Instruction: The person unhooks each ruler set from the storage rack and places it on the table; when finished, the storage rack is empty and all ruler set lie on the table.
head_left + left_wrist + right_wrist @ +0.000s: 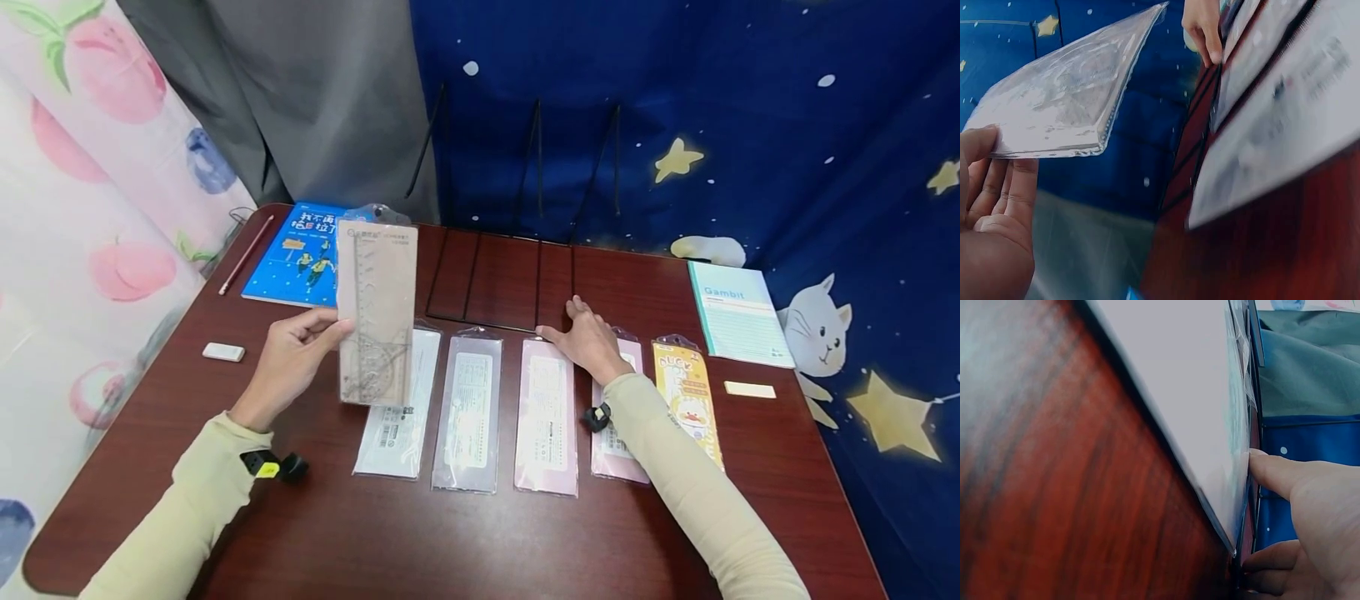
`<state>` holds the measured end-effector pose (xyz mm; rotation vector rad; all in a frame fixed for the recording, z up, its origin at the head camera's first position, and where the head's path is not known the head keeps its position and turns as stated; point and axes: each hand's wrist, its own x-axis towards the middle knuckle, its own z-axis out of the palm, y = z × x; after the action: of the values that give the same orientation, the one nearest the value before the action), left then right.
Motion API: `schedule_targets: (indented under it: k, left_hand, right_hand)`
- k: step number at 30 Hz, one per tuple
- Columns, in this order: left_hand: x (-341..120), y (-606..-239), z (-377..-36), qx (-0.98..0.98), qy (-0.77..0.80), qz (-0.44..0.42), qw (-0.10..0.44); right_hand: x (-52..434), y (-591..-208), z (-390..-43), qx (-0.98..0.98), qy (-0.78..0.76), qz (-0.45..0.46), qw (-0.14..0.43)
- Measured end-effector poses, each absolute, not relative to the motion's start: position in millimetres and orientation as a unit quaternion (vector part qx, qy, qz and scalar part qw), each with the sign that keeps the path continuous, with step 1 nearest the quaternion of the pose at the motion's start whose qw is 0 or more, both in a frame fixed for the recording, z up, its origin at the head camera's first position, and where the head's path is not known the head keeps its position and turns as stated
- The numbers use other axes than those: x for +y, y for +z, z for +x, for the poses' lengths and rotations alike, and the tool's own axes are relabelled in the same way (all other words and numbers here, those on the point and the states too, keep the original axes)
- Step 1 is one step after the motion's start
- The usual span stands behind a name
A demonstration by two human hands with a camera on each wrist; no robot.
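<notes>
My left hand pinches a clear plastic packet holding a ruler set by its left edge, thumb on the near face. The packet stands upright above the table; its far face shows in the left wrist view. My right hand rests at the front right of a black wire rack, thumb and fingers spread at its base wires. Just in front lie a white packet, a grey packet, a pink packet and another pink packet, partly under my right forearm.
A yellow duck packet lies right of the pink ones. Farther right are a Gambit notebook and a pale yellow block. On the left sit a blue book, a pencil and a white eraser. Curtains hang behind the table.
</notes>
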<state>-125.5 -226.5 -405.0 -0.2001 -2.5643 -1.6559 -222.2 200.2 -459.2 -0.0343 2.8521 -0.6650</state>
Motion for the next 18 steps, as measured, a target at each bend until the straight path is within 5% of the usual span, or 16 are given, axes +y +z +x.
schedule_targets:
  k: [18]
  left_hand:
    - [-306.1,-447.1,-83.3,-0.887,-0.445,0.049,-0.113]
  right_hand:
    - [199.9,-457.5,-222.6,0.968,-0.223,-0.013,0.116]
